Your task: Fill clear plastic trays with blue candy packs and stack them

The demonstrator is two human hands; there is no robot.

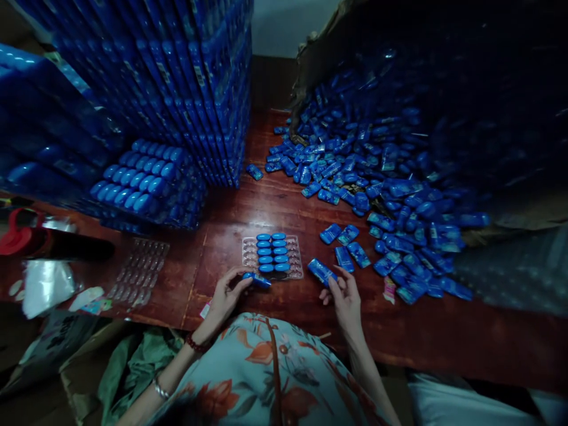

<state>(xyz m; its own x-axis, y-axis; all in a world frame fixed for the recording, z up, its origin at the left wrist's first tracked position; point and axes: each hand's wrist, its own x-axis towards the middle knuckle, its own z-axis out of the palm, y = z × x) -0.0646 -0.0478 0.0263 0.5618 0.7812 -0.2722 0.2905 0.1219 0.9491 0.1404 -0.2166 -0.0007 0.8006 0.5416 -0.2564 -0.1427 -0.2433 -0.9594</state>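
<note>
Two hands each have a grip closed on a blue piece: the left hand (229, 293) pinches a small blue pack (257, 280) between thumb and fingers, at the near edge of a clear tray (294, 255); the right hand (345, 294) clamps a blue packet (321, 273) just right of that tray. Two columns of glossy blue pieces (272, 251) fill the tray's middle, with clear cells on both sides. Right of it, a few loose packets (347, 235) lie on the red-brown table (222, 236), near a large spilled heap (390, 177). Far left, stacked blue trays (177, 89) rise high; nearer, a red-lidded bottle (66, 244) lies on its side.
</note>
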